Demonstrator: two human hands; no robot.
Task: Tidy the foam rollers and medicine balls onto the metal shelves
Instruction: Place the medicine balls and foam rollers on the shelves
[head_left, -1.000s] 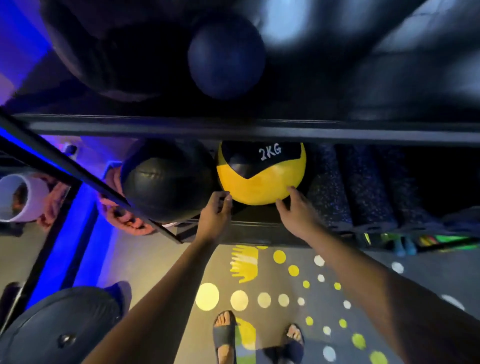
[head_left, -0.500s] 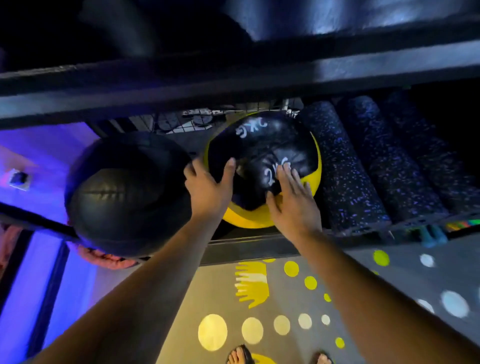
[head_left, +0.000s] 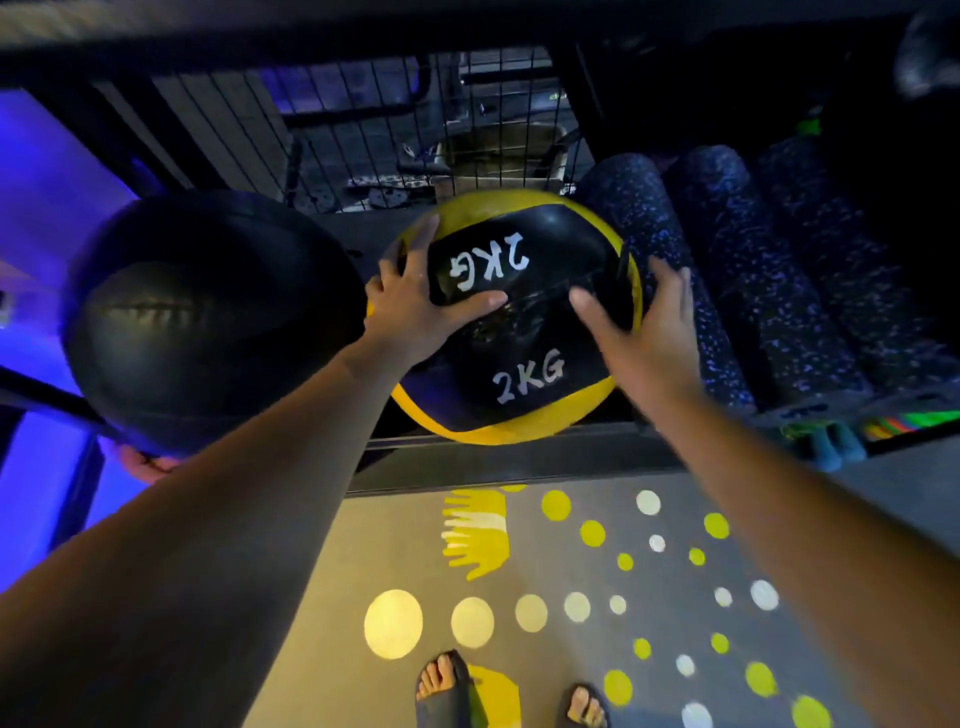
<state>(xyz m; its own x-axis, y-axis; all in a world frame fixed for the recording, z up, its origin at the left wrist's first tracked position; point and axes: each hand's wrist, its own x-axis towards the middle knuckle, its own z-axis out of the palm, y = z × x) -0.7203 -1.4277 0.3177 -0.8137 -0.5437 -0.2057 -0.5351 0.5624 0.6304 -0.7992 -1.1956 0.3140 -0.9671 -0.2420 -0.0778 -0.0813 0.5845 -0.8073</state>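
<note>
**Grip:** left hand (head_left: 415, 312) and right hand (head_left: 641, 338), both splayed wide. Palms press opposite flanks of the ball, thumbs lie over its black top panel, nothing is pinched.

**Item:** yellow-and-black medicine ball (head_left: 524, 387), marked 2KG twice, seated at the front rail of a metal shelf (head_left: 519, 467).

**Handling, by judgement:** moderately heavy and firm, with a smooth skin that is likely slick. It has no handle, so cup it low on both sides.

**Neighbours:** black medicine ball (head_left: 208, 322) just beside it on the left. Speckled foam rollers (head_left: 763, 280) lie close on the right; whether they touch it I cannot tell.

**Behind:** wire mesh back (head_left: 363, 130).
</note>
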